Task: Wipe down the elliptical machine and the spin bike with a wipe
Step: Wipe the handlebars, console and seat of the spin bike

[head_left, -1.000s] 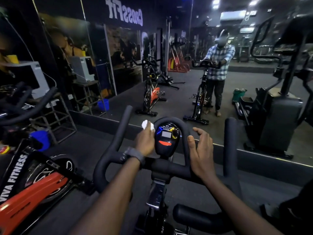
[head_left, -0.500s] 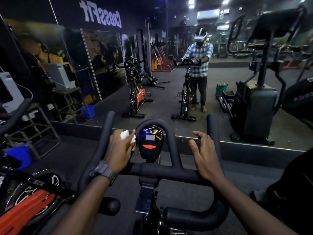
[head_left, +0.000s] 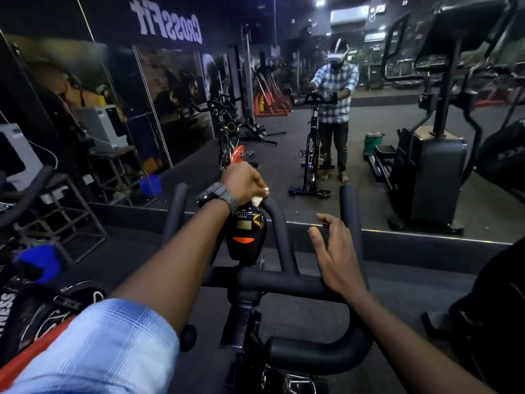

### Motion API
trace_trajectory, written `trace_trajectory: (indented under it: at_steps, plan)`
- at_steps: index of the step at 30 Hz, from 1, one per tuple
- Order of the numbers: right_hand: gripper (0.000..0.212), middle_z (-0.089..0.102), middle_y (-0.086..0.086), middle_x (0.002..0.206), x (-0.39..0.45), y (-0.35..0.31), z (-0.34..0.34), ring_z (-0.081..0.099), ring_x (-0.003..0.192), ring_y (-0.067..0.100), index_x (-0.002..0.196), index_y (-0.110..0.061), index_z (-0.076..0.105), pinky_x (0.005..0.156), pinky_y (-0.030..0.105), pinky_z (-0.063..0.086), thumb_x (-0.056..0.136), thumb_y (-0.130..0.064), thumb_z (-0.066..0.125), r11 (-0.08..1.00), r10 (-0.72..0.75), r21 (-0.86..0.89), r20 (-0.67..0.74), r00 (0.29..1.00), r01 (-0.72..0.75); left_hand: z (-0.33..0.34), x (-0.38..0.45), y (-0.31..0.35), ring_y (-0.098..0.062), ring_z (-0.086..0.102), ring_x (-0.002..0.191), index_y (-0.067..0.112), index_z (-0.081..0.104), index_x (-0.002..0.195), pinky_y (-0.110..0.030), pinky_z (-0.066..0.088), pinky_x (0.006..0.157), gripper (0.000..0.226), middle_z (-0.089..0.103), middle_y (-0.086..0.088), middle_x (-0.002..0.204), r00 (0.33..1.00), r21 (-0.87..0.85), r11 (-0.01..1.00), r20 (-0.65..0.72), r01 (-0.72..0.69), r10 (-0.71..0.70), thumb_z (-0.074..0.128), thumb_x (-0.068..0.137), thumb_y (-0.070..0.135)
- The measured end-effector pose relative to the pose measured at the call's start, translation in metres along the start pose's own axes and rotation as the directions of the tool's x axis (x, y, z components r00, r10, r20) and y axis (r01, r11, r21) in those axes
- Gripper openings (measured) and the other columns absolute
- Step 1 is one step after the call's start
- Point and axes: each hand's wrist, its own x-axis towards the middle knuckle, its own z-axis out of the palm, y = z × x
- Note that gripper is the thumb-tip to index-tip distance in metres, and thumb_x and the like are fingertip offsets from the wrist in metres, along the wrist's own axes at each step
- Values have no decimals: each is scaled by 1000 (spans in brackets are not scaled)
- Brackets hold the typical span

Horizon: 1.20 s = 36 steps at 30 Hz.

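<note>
Wipe [head_left: 258, 199] pinched in left hand [head_left: 243, 182], pressed on top of spin bike's [head_left: 284, 284] centre loop bar above console [head_left: 246, 233]. Right hand [head_left: 335, 253] open, fingers relaxed, resting on crossbar. Best keep firm pressure, follow the loop's curve, brace with right. Wipe pokes out below the grip.

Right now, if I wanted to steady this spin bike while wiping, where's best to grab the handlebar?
Probably the crossbar, from above on the right, beside where the right hand rests: it lies level, round and padded. The left hand is working the wipe on the loop above the console.
</note>
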Motion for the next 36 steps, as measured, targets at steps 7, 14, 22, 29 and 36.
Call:
trace_trajectory:
  at_steps: [7, 14, 22, 29, 36]
  plan:
    - [62, 52, -4, 131, 1, 1, -1, 46, 123, 11, 131, -17, 50, 100, 21, 33, 93, -62, 34, 1000, -14, 25, -3, 1000, 14, 25, -34, 65, -21, 65, 82, 29, 76, 90, -25, 44, 68, 13, 71, -3, 94, 984, 373, 913, 129, -163, 123, 75, 78, 34]
    - [60, 54, -5, 129, 1, 3, -2, 47, 121, 10, 130, -18, 50, 99, 23, 35, 92, -62, 35, 998, 1, 61, -8, 1000, -1, 69, -128, 63, -26, 62, 84, 18, 71, 93, -30, 43, 61, 14, 66, -1, 87, 915, 459, 794, 142, -398, 377, 61, 84, 15]
    - [45, 59, 0, 117, -13, -17, 9, 53, 111, 21, 120, -15, 58, 95, 35, 45, 97, -51, 45, 884, -415, -145, 198, 888, 445, 84, -187, -11, -16, 54, 68, 26, 71, 85, -27, 45, 50, 14, 62, 10, 78, 847, 280, 843, -146, -459, 510, 73, 74, 18]
    - [20, 61, 5, 98, -21, -58, 70, 56, 87, 28, 100, -12, 64, 75, 38, 45, 96, -28, 51, 496, -732, -206, 423, 534, 843, 57, -203, -78, -17, 64, 67, 27, 75, 76, -21, 45, 52, 21, 68, 8, 74, 953, 224, 958, -203, -180, 227, 55, 71, 25]
    - [15, 52, 3, 83, -9, -83, 109, 48, 75, 26, 91, -15, 54, 67, 37, 36, 78, -18, 60, 386, -720, -243, 524, 455, 890, 25, -204, -129, -12, 65, 63, 26, 77, 72, -11, 32, 55, 20, 68, 6, 67, 938, -27, 982, -292, 185, -185, 84, 62, 10]
